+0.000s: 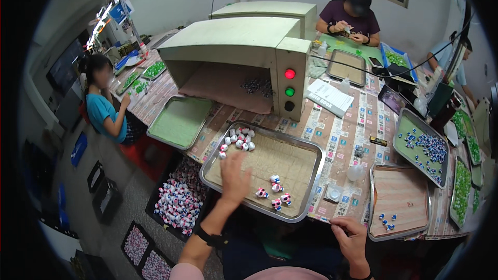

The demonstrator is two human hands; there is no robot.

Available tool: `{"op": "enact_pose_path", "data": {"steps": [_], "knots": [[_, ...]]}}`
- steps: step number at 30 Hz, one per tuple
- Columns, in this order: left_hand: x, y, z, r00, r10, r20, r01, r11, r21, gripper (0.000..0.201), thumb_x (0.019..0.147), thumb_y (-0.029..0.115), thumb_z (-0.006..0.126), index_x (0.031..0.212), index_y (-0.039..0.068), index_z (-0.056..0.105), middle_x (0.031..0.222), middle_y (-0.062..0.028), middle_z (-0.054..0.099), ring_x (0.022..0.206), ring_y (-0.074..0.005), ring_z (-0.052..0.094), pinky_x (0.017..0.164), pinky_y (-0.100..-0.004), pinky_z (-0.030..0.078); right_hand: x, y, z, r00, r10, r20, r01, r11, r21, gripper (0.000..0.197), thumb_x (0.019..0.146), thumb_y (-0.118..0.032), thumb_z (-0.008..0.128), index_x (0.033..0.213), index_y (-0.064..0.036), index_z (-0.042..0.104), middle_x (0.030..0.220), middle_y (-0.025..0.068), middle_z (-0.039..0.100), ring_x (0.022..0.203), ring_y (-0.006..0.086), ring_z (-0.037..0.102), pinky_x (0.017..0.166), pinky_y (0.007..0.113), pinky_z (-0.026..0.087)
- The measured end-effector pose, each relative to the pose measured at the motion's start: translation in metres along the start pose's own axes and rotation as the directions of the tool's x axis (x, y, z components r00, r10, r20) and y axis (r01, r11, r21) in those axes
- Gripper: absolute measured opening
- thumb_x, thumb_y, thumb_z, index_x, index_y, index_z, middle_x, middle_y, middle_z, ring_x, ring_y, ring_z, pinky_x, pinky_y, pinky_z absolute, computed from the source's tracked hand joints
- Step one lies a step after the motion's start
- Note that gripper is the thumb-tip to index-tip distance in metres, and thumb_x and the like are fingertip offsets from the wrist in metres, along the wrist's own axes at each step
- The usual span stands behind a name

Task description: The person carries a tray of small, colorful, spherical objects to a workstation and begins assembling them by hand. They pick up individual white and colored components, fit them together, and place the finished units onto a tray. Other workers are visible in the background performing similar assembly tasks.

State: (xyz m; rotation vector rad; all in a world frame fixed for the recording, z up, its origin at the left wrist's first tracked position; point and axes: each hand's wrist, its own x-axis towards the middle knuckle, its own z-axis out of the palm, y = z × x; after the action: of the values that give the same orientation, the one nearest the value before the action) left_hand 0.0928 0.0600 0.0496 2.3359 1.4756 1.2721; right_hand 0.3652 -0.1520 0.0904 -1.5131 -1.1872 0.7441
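Observation:
My left hand (236, 179) is over the left part of a metal tray (320, 161) lined with brown paper. Its fingers stretch toward a cluster of small white round pieces with pink and dark marks (239, 137), and nothing shows in them. Several small white figures with pink, blue and black details (277, 193) lie in the tray's lower right part. My right hand (350, 236) is at the table's front edge, right of the tray. Its thumb and fingers are pressed together; whatever they hold, if anything, is too small to make out.
A box-shaped oven (228, 41) with lit buttons stands behind the tray. A black crate of white-and-pink pieces (179, 197) sits below left. Trays with blue-and-white pieces (425, 148) and a few figures (399, 197) lie right. People sit at the left, far side and right.

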Motion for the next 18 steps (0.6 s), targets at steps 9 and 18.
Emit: {"op": "enact_pose_path", "data": {"steps": [9, 18], "knots": [[0.053, -0.092, 0.011, 0.929, 0.144, 0.341, -0.223, 0.953, 0.205, 0.058, 0.076, 0.011, 0.065, 0.130, 0.002, 0.045, 0.129, -0.0212, 0.045, 0.118, -0.0383, 0.045, 0.101, -0.0450, 0.035, -0.007, 0.003, -0.013, 1.000, -0.013, -0.007, 0.014, 1.000, 0.007, 0.015, 0.079, -0.005, 0.069, 0.093, -0.0037, 0.070, 0.085, 0.0081, 0.068, 0.073, 0.0133, 0.061, 0.066, 0.024, 0.048], [0.052, -0.088, 0.023, 0.940, 0.102, 0.325, -0.200, 0.938, 0.284, 0.029, 0.080, 0.005, 0.060, 0.108, 0.001, 0.051, 0.099, -0.0196, 0.051, 0.093, -0.0383, 0.050, 0.080, -0.0452, 0.041, -0.013, 0.015, -0.027, 0.999, -0.043, -0.024, 0.042, 0.998, -0.038, 0.017, 0.081, -0.008, 0.066, 0.097, -0.0038, 0.069, 0.090, 0.0094, 0.067, 0.075, 0.0159, 0.063, 0.066, 0.025, 0.050]]}}
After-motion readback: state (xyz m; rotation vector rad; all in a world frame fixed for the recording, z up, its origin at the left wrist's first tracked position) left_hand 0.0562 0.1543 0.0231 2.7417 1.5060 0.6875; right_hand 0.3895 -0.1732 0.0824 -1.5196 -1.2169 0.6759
